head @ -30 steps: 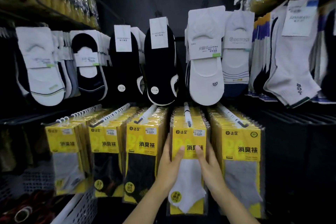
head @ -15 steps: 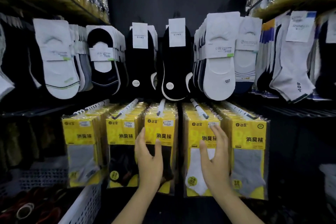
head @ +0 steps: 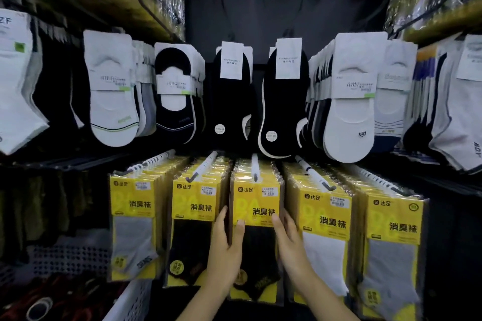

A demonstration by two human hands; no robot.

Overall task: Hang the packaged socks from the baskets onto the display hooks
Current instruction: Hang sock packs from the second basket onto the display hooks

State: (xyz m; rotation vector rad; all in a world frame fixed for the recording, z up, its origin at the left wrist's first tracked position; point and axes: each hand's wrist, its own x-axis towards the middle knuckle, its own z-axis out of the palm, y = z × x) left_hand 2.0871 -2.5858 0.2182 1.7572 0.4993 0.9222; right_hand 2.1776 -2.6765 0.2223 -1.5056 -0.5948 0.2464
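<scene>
Five rows of yellow sock packs hang on white display hooks. The middle stack, with black socks inside, hangs on its hook. My left hand grips the stack's left edge, thumb on the front face. My right hand holds the right edge, thumb also on the front. Neighbouring stacks hang to the left and to the right.
Outer yellow stacks hang at far left and far right. Loose no-show socks hang in a row above. A white plastic basket sits at the bottom left. Two bare dark hooks stick out of the back panel.
Both hands left the white-sock stack and moved one stack left. They now close together on the black-sock middle stack. The view has come closer.
</scene>
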